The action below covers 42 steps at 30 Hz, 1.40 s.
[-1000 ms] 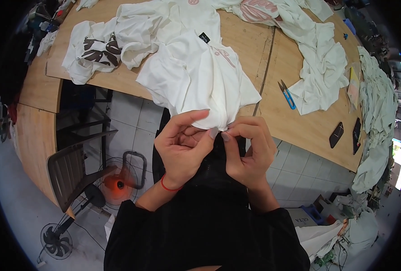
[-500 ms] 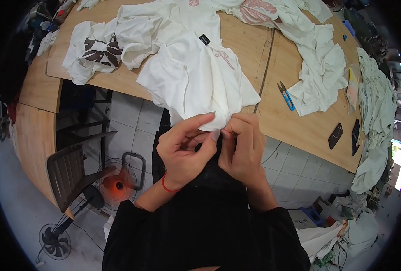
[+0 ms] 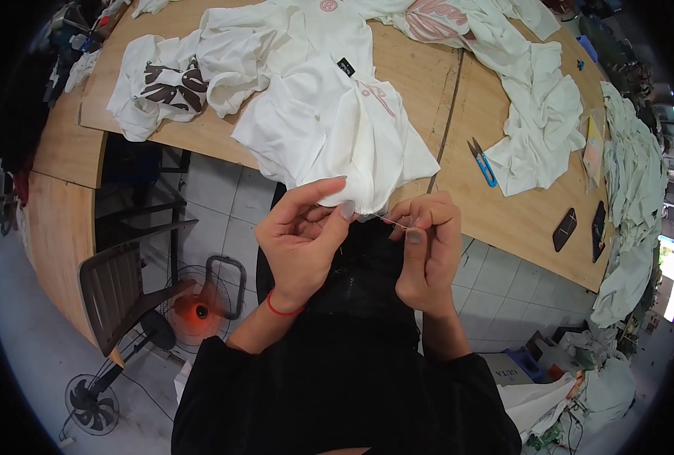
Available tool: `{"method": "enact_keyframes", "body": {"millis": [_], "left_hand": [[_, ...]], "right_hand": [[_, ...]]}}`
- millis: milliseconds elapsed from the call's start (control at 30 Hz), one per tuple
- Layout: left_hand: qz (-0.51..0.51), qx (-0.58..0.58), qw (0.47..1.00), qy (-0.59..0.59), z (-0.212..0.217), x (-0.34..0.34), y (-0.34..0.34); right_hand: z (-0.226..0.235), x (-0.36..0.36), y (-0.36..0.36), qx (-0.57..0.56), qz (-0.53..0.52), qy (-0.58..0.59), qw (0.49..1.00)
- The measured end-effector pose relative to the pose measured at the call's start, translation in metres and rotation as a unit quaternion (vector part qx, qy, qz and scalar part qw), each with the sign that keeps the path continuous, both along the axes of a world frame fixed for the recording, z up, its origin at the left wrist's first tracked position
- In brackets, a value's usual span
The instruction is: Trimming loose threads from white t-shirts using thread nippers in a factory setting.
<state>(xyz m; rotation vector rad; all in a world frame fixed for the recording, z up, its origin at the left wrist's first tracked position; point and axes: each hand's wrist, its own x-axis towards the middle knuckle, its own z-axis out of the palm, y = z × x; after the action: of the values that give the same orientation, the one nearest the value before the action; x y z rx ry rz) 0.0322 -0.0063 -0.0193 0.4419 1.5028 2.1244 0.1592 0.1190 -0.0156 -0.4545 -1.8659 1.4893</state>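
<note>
A white garment (image 3: 306,129) with a black label and pink lettering lies over the table's near edge, its lower end hanging toward me. My left hand (image 3: 303,231) pinches the garment's edge between thumb and fingers. Just to the right, my right hand (image 3: 428,246) is closed in a pinch on a thin thread (image 3: 394,222), which runs taut from the garment's edge to my fingertips. Whether a needle is on the thread is too small to tell. Blue-handled thread snips (image 3: 482,163) lie on the table to the right, blades apart.
More white garments (image 3: 538,114) spread across the wooden table (image 3: 397,64), some with dark or pink prints. Two dark flat pieces (image 3: 564,229) lie near its right edge. A chair (image 3: 113,292) and fans (image 3: 200,311) stand at lower left. Pale cloth (image 3: 629,205) is heaped far right.
My right hand has drawn away from the garment's edge, to the right and slightly down, with the thread now stretched between. My left hand has shifted slightly left, still pinching the garment.
</note>
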Motion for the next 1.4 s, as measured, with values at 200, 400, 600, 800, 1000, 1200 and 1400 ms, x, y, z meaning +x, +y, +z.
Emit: {"method": "enact_keyframes", "body": {"millis": [200,400,600,800,1000,1200,1400], "left_hand": [[0.016,-0.015,1.000,0.012,0.002,0.001,0.001],[-0.002,-0.022,1.000,0.014,0.001,0.003,0.002],[0.005,-0.028,1.000,0.005,0.001,0.001,0.001],[-0.011,-0.045,0.999,-0.028,0.001,0.001,0.003],[0.139,-0.058,0.989,-0.012,-0.022,-0.029,-0.002],[0.114,-0.023,0.990,-0.083,-0.023,-0.057,-0.013],[0.065,-0.003,0.990,-0.127,-0.018,-0.032,-0.001]], "right_hand": [[0.009,-0.005,-0.005,-0.110,-0.025,0.059,0.992],[0.021,-0.007,-0.003,0.107,-0.070,-0.027,0.992],[0.010,-0.015,-0.003,0.322,-0.113,-0.028,0.940],[0.011,-0.010,-0.014,-0.081,-0.019,0.040,0.996],[-0.032,0.003,0.017,0.228,0.014,-0.185,0.956],[-0.066,0.054,0.047,-0.097,-0.125,-0.281,0.947],[-0.011,0.000,0.021,0.156,-0.102,-0.124,0.975]]}}
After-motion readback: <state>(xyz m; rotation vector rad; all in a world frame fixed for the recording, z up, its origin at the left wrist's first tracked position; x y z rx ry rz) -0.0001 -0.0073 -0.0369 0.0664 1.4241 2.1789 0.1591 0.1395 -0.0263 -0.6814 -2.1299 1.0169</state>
